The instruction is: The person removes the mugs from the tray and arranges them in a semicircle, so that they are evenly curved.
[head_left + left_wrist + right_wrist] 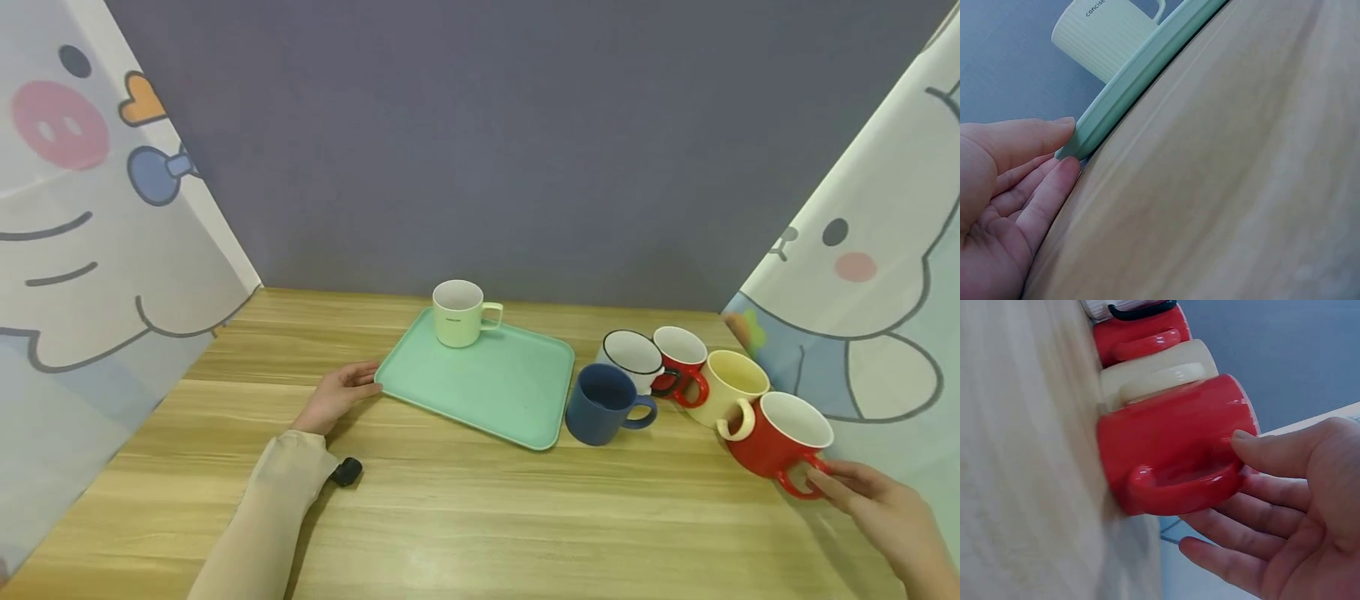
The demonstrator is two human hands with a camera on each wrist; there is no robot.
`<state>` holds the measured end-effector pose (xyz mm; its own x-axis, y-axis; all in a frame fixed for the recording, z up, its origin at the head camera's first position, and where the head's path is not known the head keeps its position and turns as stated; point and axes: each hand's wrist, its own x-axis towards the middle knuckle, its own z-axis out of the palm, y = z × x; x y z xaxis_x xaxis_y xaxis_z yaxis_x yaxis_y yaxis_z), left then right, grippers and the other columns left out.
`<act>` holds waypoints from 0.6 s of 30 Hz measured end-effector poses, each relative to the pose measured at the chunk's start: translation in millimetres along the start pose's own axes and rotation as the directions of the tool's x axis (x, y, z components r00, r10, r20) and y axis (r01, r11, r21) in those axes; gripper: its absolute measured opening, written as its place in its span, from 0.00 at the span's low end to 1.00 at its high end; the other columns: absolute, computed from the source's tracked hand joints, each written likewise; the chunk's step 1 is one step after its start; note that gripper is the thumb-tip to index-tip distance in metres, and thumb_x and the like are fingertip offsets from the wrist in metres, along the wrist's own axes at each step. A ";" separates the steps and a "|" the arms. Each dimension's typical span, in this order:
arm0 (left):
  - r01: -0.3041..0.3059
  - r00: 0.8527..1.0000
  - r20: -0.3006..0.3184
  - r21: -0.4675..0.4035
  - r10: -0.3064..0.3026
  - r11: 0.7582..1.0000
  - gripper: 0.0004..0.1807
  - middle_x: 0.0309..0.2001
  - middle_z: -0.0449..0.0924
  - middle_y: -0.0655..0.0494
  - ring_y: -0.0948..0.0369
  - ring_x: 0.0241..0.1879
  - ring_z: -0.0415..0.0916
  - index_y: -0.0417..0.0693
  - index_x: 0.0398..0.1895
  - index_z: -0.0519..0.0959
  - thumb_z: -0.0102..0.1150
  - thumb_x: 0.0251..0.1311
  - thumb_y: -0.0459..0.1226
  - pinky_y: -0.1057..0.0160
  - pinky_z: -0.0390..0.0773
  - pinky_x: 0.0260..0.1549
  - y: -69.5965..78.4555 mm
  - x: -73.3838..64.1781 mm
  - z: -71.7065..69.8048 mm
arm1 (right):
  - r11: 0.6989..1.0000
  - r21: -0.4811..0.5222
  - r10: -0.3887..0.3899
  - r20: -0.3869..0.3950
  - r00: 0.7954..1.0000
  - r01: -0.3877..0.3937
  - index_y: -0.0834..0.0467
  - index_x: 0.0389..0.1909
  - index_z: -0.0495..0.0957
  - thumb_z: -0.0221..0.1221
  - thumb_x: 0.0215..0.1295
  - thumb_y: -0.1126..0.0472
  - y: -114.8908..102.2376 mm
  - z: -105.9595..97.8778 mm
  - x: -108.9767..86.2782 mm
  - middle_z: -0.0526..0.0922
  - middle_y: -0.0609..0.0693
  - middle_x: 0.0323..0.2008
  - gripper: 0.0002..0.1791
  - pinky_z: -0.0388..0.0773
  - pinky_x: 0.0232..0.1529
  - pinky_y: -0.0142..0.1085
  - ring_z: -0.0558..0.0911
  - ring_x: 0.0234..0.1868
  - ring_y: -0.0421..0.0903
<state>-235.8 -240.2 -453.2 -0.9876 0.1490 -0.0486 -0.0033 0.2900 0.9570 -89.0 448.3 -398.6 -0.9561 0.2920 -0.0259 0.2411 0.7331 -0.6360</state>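
Note:
A pale green tray (480, 387) lies on the table with a light green mug (458, 315) standing upright at its back left. My left hand (341, 396) pinches the tray's left corner, fingertips on either side of the rim (1094, 128). Far right, my right hand (877, 500) holds the handle of a red mug (768, 442) between thumb and fingers. In the right wrist view the thumb lies against the handle's upper end, while the lower fingers spread loosely. The red mug (1166, 437) stands beside a pale yellow mug (1154, 375).
Next to the tray's right edge is a dark blue mug (597, 408). Behind it stand a white mug (630, 358) with a black rim and a smaller red mug (678, 354). A grey panel (480, 150) rises at the back, with printed cloths (885, 242) at both sides.

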 end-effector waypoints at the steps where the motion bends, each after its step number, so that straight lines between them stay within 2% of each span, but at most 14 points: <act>1: 0.000 1.000 0.003 -0.004 0.000 1.000 0.32 0.67 0.67 0.35 0.43 0.65 0.66 0.32 0.72 0.63 0.60 0.69 0.35 0.50 0.69 0.63 0.6 0.2 0.8 | 1.000 -0.023 0.016 -0.019 1.000 -0.016 0.76 0.53 0.74 0.58 0.71 0.47 -0.7 -2.4 0.1 0.81 0.32 0.28 0.32 0.73 0.26 0.30 0.69 0.27 0.20; 6: 0.002 1.000 0.002 -0.015 -0.002 1.000 0.32 0.67 0.67 0.34 0.44 0.65 0.66 0.32 0.72 0.62 0.59 0.69 0.35 0.57 0.72 0.60 2.6 0.5 3.3 | 0.994 0.086 0.079 -0.152 0.985 -0.066 0.77 0.58 0.67 0.58 0.72 0.48 -11.5 -8.7 2.6 0.72 0.21 0.25 0.33 0.69 0.22 0.25 0.73 0.24 0.22; 9: -0.001 1.000 0.001 -0.019 0.001 1.000 0.32 0.67 0.67 0.34 0.44 0.65 0.66 0.31 0.71 0.63 0.60 0.69 0.35 0.61 0.73 0.58 2.7 0.6 3.4 | 0.990 0.126 0.087 -0.240 0.967 -0.058 0.69 0.55 0.71 0.56 0.73 0.51 -27.3 -10.5 2.5 0.69 0.16 0.23 0.24 0.63 0.23 0.22 0.71 0.23 0.19; 13: -0.005 1.000 0.003 -0.011 0.005 1.000 0.32 0.67 0.67 0.35 0.44 0.64 0.66 0.32 0.71 0.63 0.60 0.69 0.36 0.61 0.73 0.58 0.7 1.5 2.7 | 0.980 0.199 0.056 -0.328 0.943 0.011 0.49 0.45 0.73 0.56 0.73 0.57 -51.6 -7.4 1.3 0.69 0.13 0.22 0.04 0.65 0.24 0.16 0.72 0.23 0.17; 18: 0.004 1.000 0.002 0.003 -0.004 1.000 0.32 0.67 0.68 0.35 0.45 0.64 0.67 0.32 0.72 0.63 0.60 0.69 0.36 0.62 0.74 0.58 -0.8 1.1 1.5 | 0.969 0.214 -0.037 -0.364 0.931 0.122 0.49 0.46 0.76 0.56 0.72 0.61 -79.6 2.2 4.7 0.72 0.14 0.24 0.05 0.70 0.24 0.16 0.75 0.24 0.17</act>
<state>-236.6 -238.8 -454.5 -0.9873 0.1496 -0.0531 -0.0070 0.2931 0.9561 -113.1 389.9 -349.8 -0.8378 0.4687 0.2801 0.0817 0.6148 -0.7844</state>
